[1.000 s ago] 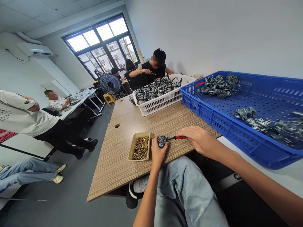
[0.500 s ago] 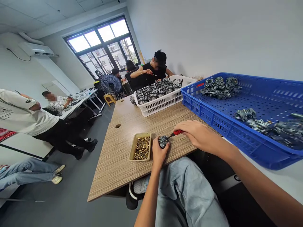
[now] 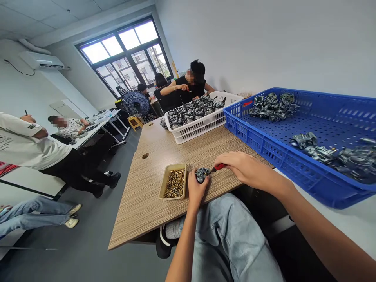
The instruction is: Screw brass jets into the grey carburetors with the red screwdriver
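My left hand [image 3: 196,185] is closed around a small grey metal carburetor [image 3: 201,174] at the table's near edge. A red-handled screwdriver [image 3: 218,167] is gripped in my right hand [image 3: 239,166], fingers wrapped over its handle. Its dark shaft points left and meets the right side of the carburetor; the exact contact at the tip is too small to make out. Just left of my left hand stands a cream plastic tub [image 3: 161,184] holding many small brass screw-like parts [image 3: 175,183].
A blue crate [image 3: 249,137] with metal carburetors [image 3: 273,106] stands at the right. Beyond the wooden table's [image 3: 138,207] middle, a white basket [image 3: 194,133] is heaped with more. A co-worker [image 3: 190,84] sits behind it. Other people and a fan [image 3: 135,103] are at the left.
The view has shifted slightly. My right hand has turned a little on the screwdriver, with its fingers curled further over the handle. My left hand keeps its hold on the carburetor.
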{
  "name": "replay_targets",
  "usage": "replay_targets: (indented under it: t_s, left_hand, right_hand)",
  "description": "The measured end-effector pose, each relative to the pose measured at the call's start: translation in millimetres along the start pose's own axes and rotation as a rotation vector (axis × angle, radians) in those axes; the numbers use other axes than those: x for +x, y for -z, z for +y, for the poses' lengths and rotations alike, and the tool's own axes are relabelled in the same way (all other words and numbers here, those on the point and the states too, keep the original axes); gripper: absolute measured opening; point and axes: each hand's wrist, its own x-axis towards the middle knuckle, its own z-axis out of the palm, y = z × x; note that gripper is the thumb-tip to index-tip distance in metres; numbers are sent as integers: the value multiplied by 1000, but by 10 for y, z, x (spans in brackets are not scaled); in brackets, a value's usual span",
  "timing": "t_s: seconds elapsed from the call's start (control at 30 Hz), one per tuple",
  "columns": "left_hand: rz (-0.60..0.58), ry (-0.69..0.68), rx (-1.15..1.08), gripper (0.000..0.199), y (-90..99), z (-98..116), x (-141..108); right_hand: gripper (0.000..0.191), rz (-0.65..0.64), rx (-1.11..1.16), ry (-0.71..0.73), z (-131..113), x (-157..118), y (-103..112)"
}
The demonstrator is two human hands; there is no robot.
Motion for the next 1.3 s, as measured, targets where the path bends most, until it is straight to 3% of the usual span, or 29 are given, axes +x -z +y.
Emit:
replay_targets:
  t_s: [0.9,1.3]
  left_hand:
    - [-18,-15,-5,46,16,15,1]
    - [-34,16,-4,43,22,11,1]
  right_hand:
    - [50,5,-4,7,8,-16,-70]
    - [40,90,101,-39,219,16,-99]
